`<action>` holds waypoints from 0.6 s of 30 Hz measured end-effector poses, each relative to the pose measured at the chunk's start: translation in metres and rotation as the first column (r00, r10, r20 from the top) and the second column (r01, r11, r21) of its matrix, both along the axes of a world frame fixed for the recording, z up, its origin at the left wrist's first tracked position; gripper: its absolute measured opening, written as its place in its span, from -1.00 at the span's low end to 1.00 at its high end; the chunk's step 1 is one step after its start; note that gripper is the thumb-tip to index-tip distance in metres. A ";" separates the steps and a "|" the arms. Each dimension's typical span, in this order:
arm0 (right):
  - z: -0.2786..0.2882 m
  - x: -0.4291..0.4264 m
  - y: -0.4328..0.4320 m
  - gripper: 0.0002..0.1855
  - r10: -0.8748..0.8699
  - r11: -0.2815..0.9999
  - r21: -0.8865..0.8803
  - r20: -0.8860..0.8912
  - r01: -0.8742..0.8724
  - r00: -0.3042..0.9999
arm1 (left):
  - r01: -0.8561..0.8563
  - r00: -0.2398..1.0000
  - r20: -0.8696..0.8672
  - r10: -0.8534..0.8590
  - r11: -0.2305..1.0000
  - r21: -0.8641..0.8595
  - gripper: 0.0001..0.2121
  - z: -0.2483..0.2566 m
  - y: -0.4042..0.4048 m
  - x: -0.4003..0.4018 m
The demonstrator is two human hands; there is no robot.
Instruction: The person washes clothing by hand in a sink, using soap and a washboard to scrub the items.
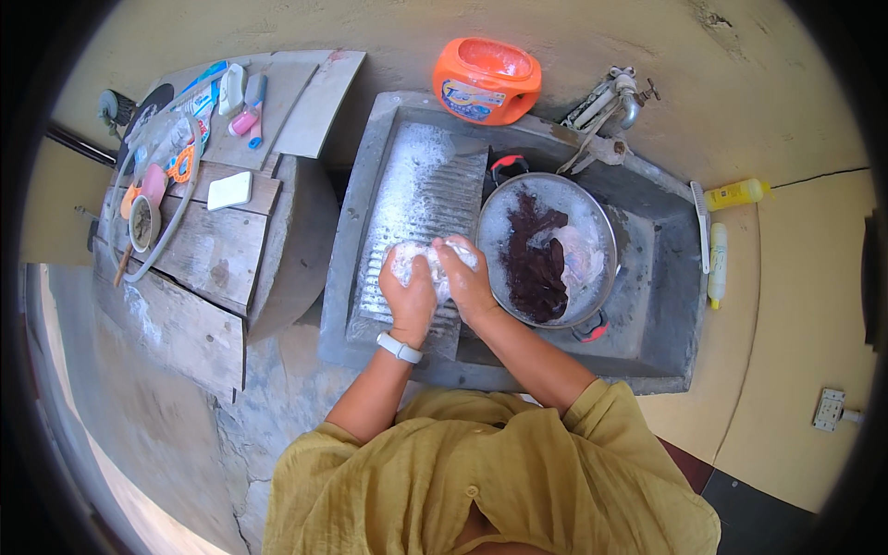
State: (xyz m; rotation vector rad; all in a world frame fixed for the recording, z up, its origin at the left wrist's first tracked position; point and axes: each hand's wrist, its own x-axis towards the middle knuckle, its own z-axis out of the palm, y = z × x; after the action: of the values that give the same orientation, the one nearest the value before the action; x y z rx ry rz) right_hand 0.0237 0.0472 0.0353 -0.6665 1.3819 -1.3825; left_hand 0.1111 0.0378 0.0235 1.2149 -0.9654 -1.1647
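A soapy white cloth (441, 279) is gripped between my left hand (411, 295) and my right hand (468, 281), its surface thick with suds. Both hands are above the lower part of a ridged washboard (444, 194), which is covered with foam at its upper left. Just right of my right hand, a round metal pot (610, 277) sits in the concrete sink basin. Dark maroon fabric (531, 263) and a pale patterned cloth (583, 257) lie in its sudsy water. My fingers hide part of the held cloth.
An orange Tide container (479, 94) stands on the sink's back rim, left of a metal tap (628, 104). A white brush (701, 222) and yellow-capped bottles (735, 194) are at the right. Wooden boards (222, 250) at the left hold a hose, a cup and a white bar (229, 191).
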 end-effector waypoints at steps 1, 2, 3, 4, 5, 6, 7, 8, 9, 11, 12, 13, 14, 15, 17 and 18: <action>0.003 -0.003 0.001 -0.82 0.058 0.996 0.059 0.124 -0.065 0.991 | 0.046 0.997 0.067 -0.043 0.998 -0.032 -0.92 -0.002 -0.005 0.006; 0.003 -0.009 0.001 -0.79 0.149 0.976 0.122 0.221 -0.179 0.964 | 0.083 0.997 -0.018 -0.081 0.988 0.134 -0.91 -0.002 -0.011 0.011; 0.017 -0.012 0.003 -0.70 0.157 0.965 0.134 0.390 -0.225 0.907 | 0.072 0.997 -0.015 -0.071 0.988 0.135 -0.91 0.003 -0.015 0.016; 0.022 -0.016 0.002 -0.67 0.142 0.958 0.126 0.567 -0.256 0.812 | 0.092 0.984 -0.173 -0.049 0.964 0.249 -0.91 0.011 -0.017 0.021; 0.025 -0.021 0.000 -0.63 0.121 0.952 0.111 0.719 -0.285 0.685 | 0.129 0.945 -0.326 -0.009 0.928 0.349 -0.91 0.015 -0.019 0.025; 0.011 -0.026 -0.001 -0.58 0.100 0.955 0.128 0.709 -0.267 0.698 | 0.173 0.927 -0.373 -0.044 0.931 0.320 -0.89 0.012 -0.018 0.028; 0.001 -0.037 0.003 -0.58 0.099 0.956 0.129 0.706 -0.265 0.701 | 0.176 0.925 -0.376 -0.046 0.931 0.319 -0.89 0.011 -0.018 0.030; 0.006 -0.041 0.003 -0.57 0.202 0.893 0.197 0.628 -0.405 0.751 | 0.176 0.918 -0.394 -0.046 0.937 0.300 -0.89 0.012 -0.017 0.033; 0.011 -0.044 0.004 -0.57 0.314 0.805 0.277 0.550 -0.524 0.774 | 0.176 0.910 -0.412 -0.047 0.943 0.281 -0.89 0.012 -0.017 0.036; 0.014 -0.047 0.007 -0.59 0.335 0.803 0.258 0.549 -0.537 0.765 | 0.186 0.905 -0.423 -0.050 0.940 0.287 -0.88 0.011 -0.018 0.040; 0.012 -0.049 0.009 -0.63 0.314 0.848 0.254 0.465 -0.465 0.828 | 0.271 0.882 -0.459 -0.105 0.910 0.314 -0.89 0.015 -0.018 0.041; 0.011 -0.050 0.010 -0.67 0.285 0.888 0.242 0.377 -0.391 0.881 | 0.356 0.854 -0.497 -0.157 0.872 0.337 -0.89 0.018 -0.018 0.041; 0.010 -0.052 0.009 -0.71 0.301 0.888 0.257 0.302 -0.381 0.905 | 0.420 0.827 -0.523 -0.203 0.842 0.337 -0.88 0.017 -0.019 0.041; 0.011 -0.055 0.008 -0.71 0.302 0.888 0.257 0.299 -0.382 0.905 | 0.420 0.827 -0.525 -0.202 0.843 0.335 -0.88 0.017 -0.018 0.041; 0.014 -0.060 0.004 -0.70 0.179 0.942 0.246 0.210 -0.229 0.961 | 0.492 0.789 -0.554 -0.263 0.811 0.316 -0.83 0.016 -0.017 0.042; 0.017 -0.061 0.004 -0.67 0.097 0.970 0.200 0.189 -0.135 0.977 | 0.520 0.782 -0.547 -0.299 0.798 0.306 -0.78 0.007 -0.018 0.046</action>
State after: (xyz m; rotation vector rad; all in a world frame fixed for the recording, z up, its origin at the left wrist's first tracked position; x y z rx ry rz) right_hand -0.0376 0.0507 0.0524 -0.4632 1.3035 -1.1532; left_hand 0.1568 0.0195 0.0306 0.9881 -0.6145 -2.0297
